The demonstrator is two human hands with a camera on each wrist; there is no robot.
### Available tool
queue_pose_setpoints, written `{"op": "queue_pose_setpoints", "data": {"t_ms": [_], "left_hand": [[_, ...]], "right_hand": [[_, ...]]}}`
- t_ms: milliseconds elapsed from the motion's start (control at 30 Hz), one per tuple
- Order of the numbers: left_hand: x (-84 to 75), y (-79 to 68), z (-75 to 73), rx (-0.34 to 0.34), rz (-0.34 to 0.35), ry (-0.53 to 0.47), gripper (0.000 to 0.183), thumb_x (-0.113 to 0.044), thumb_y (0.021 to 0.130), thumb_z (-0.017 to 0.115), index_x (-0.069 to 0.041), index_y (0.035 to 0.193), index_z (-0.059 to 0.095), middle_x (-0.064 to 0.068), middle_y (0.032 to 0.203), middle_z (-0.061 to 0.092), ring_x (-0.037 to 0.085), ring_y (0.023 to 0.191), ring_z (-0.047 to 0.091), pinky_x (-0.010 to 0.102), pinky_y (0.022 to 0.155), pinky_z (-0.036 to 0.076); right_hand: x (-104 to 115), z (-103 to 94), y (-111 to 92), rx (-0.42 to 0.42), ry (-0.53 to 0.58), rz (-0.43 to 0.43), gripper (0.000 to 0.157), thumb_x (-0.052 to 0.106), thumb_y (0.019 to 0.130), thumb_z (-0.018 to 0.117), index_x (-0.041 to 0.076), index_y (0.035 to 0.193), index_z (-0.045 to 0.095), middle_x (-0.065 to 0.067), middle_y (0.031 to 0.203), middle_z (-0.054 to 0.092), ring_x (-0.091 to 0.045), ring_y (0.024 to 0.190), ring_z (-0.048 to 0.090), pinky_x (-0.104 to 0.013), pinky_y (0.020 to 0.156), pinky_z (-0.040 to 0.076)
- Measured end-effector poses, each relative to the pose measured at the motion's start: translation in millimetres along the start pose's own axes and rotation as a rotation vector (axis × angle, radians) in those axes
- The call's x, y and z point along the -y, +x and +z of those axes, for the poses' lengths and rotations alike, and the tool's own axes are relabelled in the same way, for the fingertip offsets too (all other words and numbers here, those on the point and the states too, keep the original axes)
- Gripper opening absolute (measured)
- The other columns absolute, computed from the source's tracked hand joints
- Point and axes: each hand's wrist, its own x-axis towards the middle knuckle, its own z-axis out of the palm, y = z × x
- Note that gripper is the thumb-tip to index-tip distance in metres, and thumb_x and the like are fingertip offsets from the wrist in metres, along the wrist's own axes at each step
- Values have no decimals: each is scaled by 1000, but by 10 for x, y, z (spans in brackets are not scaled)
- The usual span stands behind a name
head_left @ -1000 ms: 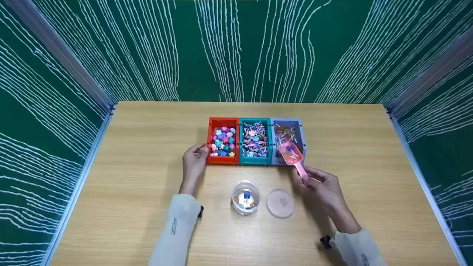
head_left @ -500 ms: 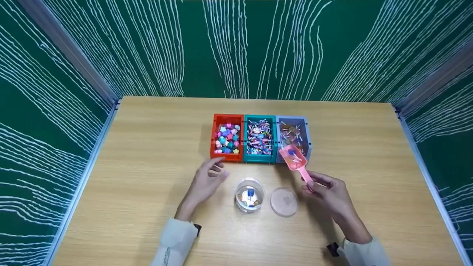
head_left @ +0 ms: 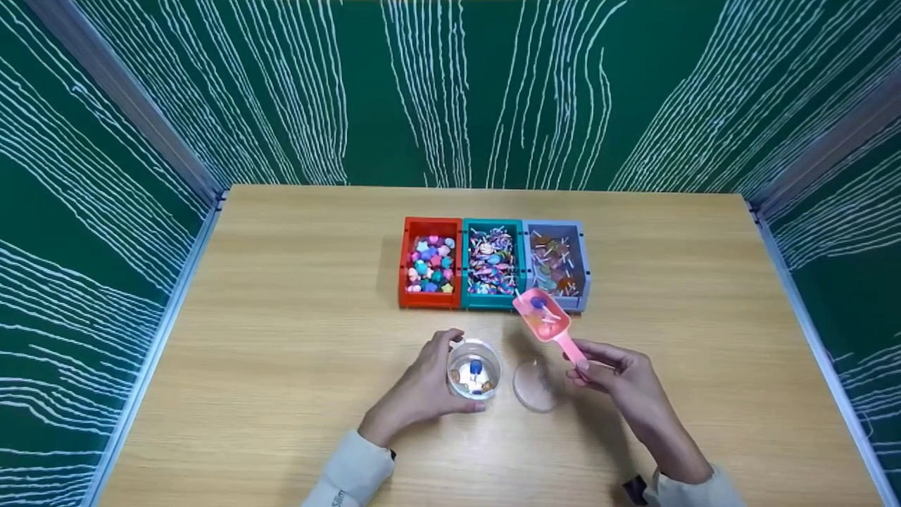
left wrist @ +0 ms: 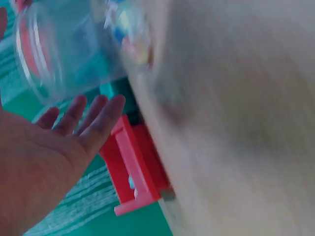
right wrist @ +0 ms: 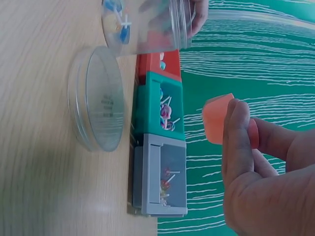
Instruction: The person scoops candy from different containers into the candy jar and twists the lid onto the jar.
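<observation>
Left hand (head_left: 426,386) about a clear jar (head_left: 473,350), right hand (head_left: 623,374) holding a loaded pink scoop (head_left: 569,347).

The jar stands upright on the surface (head_left: 281,317), small coloured pieces (head_left: 476,367) at its bottom. At the jar's left, the left hand's fingers are spread wide around its side; I cannot tell whether they press it. To the jar's right, the right hand's fingers pinch the scoop's handle; the bowl, above the surface, carries a blue piece (head_left: 538,303). A round lid (head_left: 536,389) lies just right of the jar; beyond the jar, a red bin (head_left: 431,301), teal bin (head_left: 489,303) and grey bin (head_left: 579,303) adjoin.
</observation>
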Motion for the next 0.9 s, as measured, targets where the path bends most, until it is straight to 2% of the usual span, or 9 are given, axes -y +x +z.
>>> {"op": "queue_pose_setpoints", "data": {"t_ms": [133,333,533,700,900], "left_hand": [[9,29,106,-45,-4,36,111,-43,74,98,-16,157,29,9,155,43,30,142,46,54,117,43],[19,65,179,-115,45,53,105,-42,73,98,-12,151,35,11,146,49,30,136,52,50,116,46],[37,118,173,-104,106,66,99,-41,76,96,-9,151,41,8,145,52,27,134,53,46,116,45],[86,158,156,-105,171,46,95,-37,73,98,-6,147,47,9,143,56,28,134,57,44,116,46],[90,192,118,-89,157,24,92,-38,73,99,-10,146,50,8,142,59,25,132,59,44,115,47]], "right_hand": [[-9,15,-35,29,-10,25,43,-6,103,59,-12,145,55,-17,118,74,-20,92,78,-32,87,62],[-26,27,-93,113,-43,13,43,-7,102,58,-14,144,54,-18,120,74,-18,93,77,-31,88,62],[-18,29,-151,192,-60,2,43,-5,102,61,-15,143,54,-16,121,74,-17,94,78,-30,88,61],[-29,37,-186,265,-55,-42,44,-3,102,64,-17,142,54,-17,121,74,-14,92,77,-30,87,62],[-9,51,-219,328,-73,-79,43,-6,101,63,-17,141,54,-24,128,71,-17,92,78,-32,86,62]]}}
